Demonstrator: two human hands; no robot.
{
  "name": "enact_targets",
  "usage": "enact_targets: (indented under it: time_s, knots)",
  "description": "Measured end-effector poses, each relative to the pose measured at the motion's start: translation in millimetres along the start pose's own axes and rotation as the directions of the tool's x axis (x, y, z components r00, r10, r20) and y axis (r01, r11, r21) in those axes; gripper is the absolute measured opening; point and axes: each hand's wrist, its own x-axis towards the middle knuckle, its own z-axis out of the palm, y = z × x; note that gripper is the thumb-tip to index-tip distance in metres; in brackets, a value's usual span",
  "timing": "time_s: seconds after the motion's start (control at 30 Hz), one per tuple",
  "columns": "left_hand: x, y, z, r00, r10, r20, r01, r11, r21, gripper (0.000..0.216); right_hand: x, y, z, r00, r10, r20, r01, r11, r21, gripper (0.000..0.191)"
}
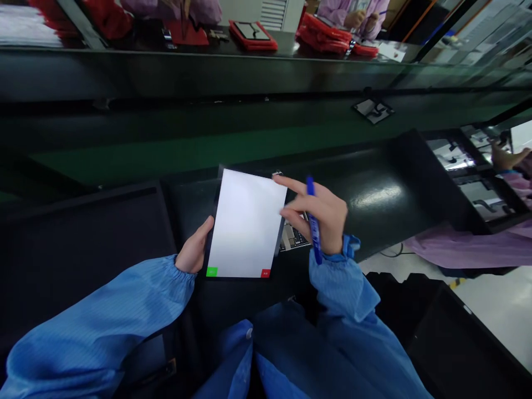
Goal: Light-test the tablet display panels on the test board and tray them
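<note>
A lit tablet screen (247, 221) shows plain white, with a small green box at its lower left corner and a red one at its lower right. My left hand (195, 246) grips its left edge, thumb at the front; the fingers behind are hidden. Tucked between the fingers of my right hand (322, 213) is a blue marker pen (313, 221), slanting almost upright. The index and other fingertips of that hand are at the screen's upper right edge; whether they touch it, I cannot tell. Partly covered behind the screen lies a circuit board (293, 235).
A black tray (83, 233) lies to the left on the dark bench (374, 194). Another panel (373, 111) rests further back. At right, a co-worker's hand (509, 158) is beside trays of parts (477, 194). Red pouches (324, 36) lie on the far bench, where other people sit.
</note>
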Motion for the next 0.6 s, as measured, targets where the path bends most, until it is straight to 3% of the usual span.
enact_targets:
  time_s: [0.1, 0.2, 0.27, 0.33, 0.43, 0.5, 0.6]
  knots:
    - [-1.1, -0.5, 1.2, 0.999, 0.008, 0.051, -0.01, 0.999, 0.038, 0.052, 35.2, 0.9, 22.6, 0.983, 0.114, 0.142, -0.133, 0.982, 0.137, 0.03]
    - [-3.5, 1.8, 2.2, 0.998, -0.058, 0.034, 0.057, 0.998, 0.042, 0.047, 51.0, 18.1, 38.3, 0.941, 0.336, 0.046, -0.332, 0.884, 0.33, 0.03]
    - [-3.6, 3.4, 1.7, 0.995, -0.104, -0.01, 0.104, 0.995, 0.007, 0.043, 46.8, 33.8, 37.8, 0.901, 0.433, 0.014, -0.383, 0.782, 0.492, 0.027]
    - [-2.3, 4.8, 1.3, 0.989, -0.136, -0.059, 0.134, 0.99, -0.039, 0.04, 34.6, 48.1, 31.2, 0.915, 0.393, 0.094, -0.369, 0.717, 0.591, 0.035]
    - [-0.6, 8.0, 3.5, 0.981, -0.147, -0.129, 0.136, 0.987, -0.09, 0.035, 14.6, 63.2, 24.6, 0.936, 0.267, 0.229, -0.351, 0.752, 0.558, 0.059]
    - [-1.2, 11.6, 6.8, 0.978, -0.169, -0.122, 0.157, 0.982, -0.103, 0.037, 7.1, 69.7, 29.6, 0.933, 0.266, 0.241, -0.357, 0.763, 0.539, 0.062]
    - [-3.4, 17.2, 10.4, 0.976, -0.203, -0.075, 0.193, 0.974, -0.118, 0.044, 6.5, 77.6, 51.5, 0.921, 0.338, 0.192, -0.38, 0.68, 0.627, 0.059]
